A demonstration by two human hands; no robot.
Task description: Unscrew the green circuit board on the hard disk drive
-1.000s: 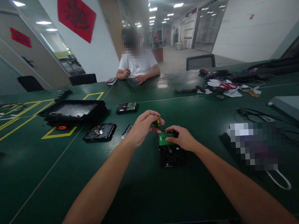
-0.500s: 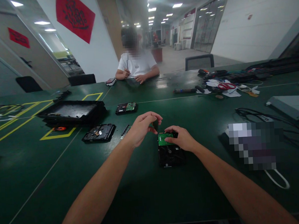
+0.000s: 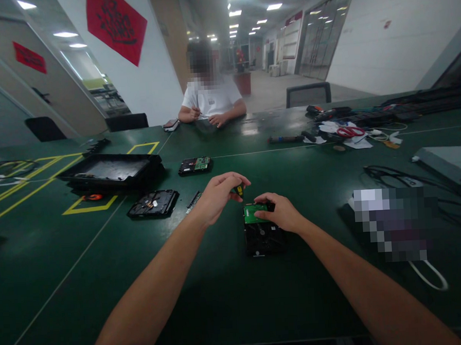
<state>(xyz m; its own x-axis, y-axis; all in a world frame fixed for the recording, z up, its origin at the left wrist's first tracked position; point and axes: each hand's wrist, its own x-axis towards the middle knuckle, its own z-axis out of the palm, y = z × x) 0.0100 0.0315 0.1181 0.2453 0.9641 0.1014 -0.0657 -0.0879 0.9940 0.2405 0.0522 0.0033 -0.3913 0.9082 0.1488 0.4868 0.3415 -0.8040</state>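
Observation:
A black hard drive [image 3: 263,239] with a green circuit board [image 3: 251,213] on its far half lies on the table in front of me. My right hand [image 3: 279,213] is closed on its far right side, with a finger resting on the board. Over the drive's far left corner, my left hand [image 3: 223,193] pinches a short black-and-yellow handle [image 3: 239,191], which looks like a screwdriver's. Its lower end is hard to make out. To the left lie a narrow loose part [image 3: 194,202], an opened hard drive [image 3: 154,204] and another drive with a green board [image 3: 195,165].
Left stands a black tray [image 3: 110,171], with an orange item [image 3: 92,197] before it. A pouch-like thing [image 3: 391,226], blurred out, lies right, near cables [image 3: 393,177] and a grey metal box [image 3: 446,162]. Red-handled scissors [image 3: 351,131] lie farther back. A person [image 3: 213,98] sits opposite.
The handle in my left fingers has turned, so its yellow mark now shows. Both hands and the drive stay in nearly the same place.

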